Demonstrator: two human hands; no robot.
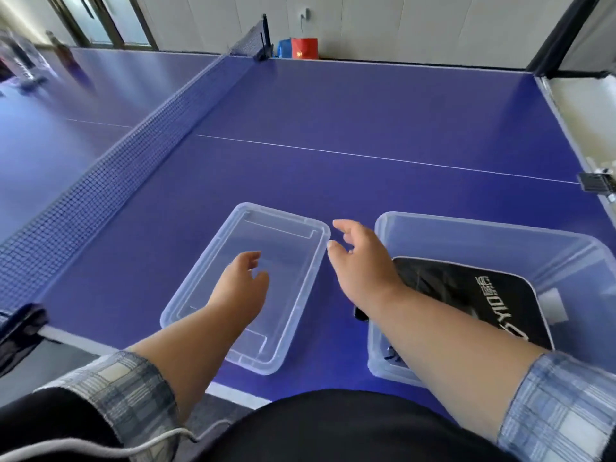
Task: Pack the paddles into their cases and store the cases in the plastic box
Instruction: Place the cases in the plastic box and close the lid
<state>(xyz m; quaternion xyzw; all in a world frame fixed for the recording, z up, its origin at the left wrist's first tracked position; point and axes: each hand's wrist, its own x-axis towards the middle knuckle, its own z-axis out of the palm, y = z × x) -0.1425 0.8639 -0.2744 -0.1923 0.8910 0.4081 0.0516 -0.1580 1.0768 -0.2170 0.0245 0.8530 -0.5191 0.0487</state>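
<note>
A clear plastic box stands at the near right of the blue table. Inside it lies a black paddle case with white lettering, partly hidden by my right forearm. To its left a clear plastic lid lies flat on the table. My left hand hovers over the lid's middle, fingers apart and empty. Between the lid's right edge and the box, my right hand is spread open and holds nothing. No bare paddle is visible.
The blue table tennis table stretches ahead, its net running diagonally on the left. A metal clamp sits at the right edge. Red and blue bags stand by the far wall.
</note>
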